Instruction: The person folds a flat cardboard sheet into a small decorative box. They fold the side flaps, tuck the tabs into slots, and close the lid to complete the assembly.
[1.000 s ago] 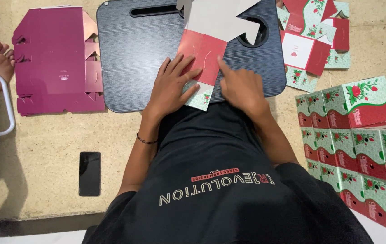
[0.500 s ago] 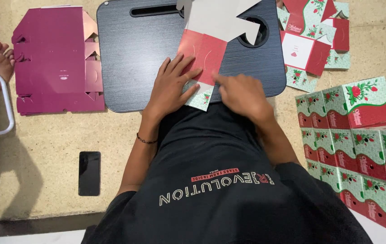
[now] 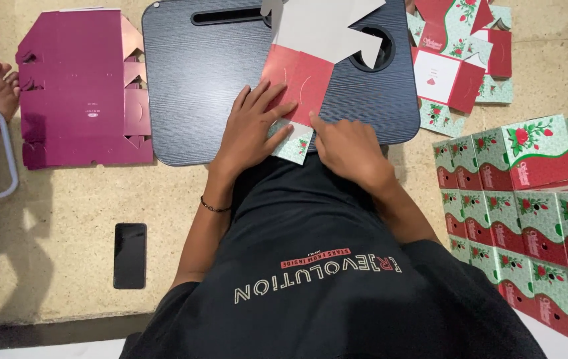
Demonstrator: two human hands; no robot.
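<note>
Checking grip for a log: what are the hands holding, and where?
Neither grips; left hand and right hand press the flat carton blank at its near edge.

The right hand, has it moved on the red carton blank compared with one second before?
Yes. The right hand slid toward the person's body, away from the round hole in the black lap desk.

We look straight down from one head camera, close above our lap and the dark lap desk [image 3: 204,86].
</note>
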